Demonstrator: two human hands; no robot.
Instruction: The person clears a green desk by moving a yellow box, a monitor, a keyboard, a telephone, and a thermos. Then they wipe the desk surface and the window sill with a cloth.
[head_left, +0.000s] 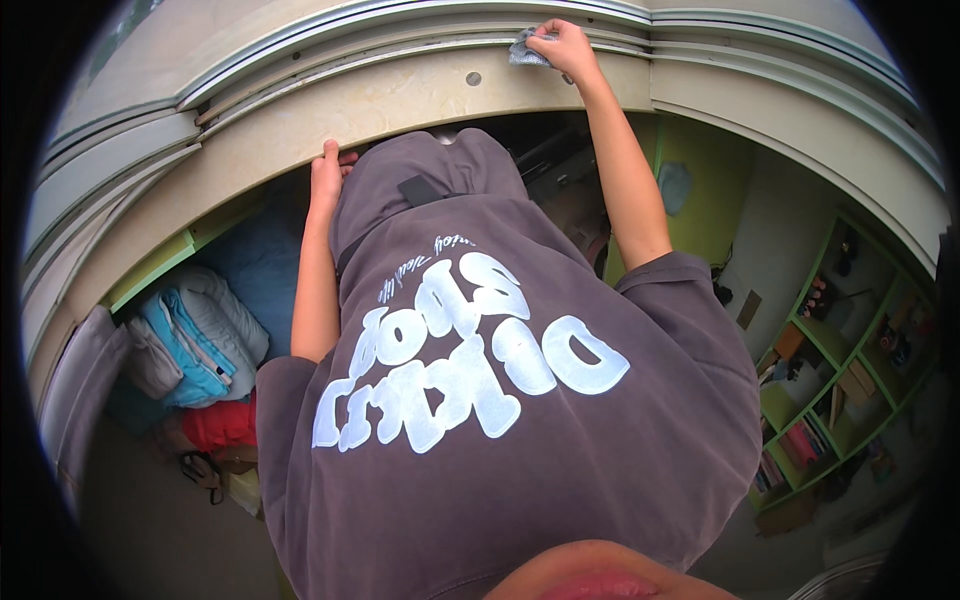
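Note:
A crumpled grey-blue cloth (529, 49) is pinched in my right hand (564, 49), at the metal window track (450, 46) above the stone-patterned sill (390, 101). Part of the cloth lies over the track's near edge; the fingertips are partly hidden behind my hand. My left hand (330, 174) rests against the sill's near edge, beside my clothed knee, with its thumb up on the edge and some fingers hidden beneath. A round grey spot (473, 78) marks the sill, left of my right hand.
Window frames and rails curve along the top. At left, a grey curtain (79, 397) hangs near folded blue and white bedding (195, 337), with a red cloth (220, 426) below. Green shelving (817, 337) holding books and small items stands at right.

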